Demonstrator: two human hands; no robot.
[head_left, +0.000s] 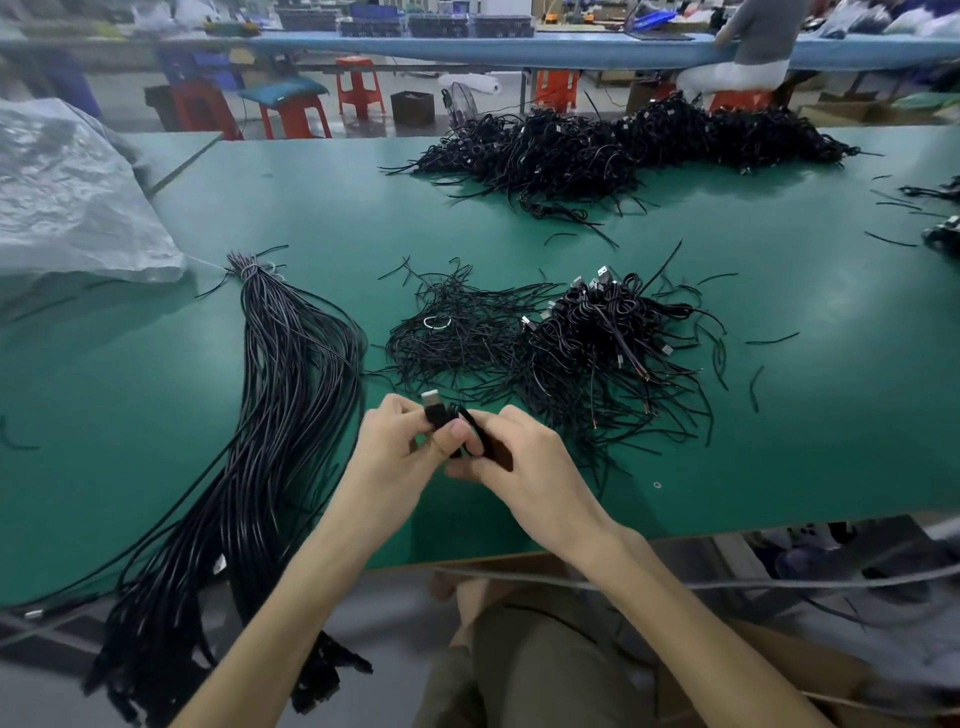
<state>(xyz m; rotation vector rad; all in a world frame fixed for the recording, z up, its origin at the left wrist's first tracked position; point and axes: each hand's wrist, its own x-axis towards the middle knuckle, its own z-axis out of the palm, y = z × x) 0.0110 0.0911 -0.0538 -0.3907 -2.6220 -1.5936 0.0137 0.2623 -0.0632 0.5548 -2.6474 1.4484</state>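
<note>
A green work table (311, 208) filled the front of a workshop, with red stools (358, 85) behind it. Over its near edge both hands closed on 1 black cable (470, 423), coiled between them. The left hand (400, 452) pinched the coil just below its silver plug (430, 399), and the right hand (524, 467) curled round the loops. To do this well, I judged, the left's pinch should be firm while the right drew the loops tight and even. Coiled cables (613, 338) lay heaped just beyond. Dark crates (441, 25) on the far bench were too blurred to show their contents, and the cardboard box (779, 675) hid its inside.
</note>
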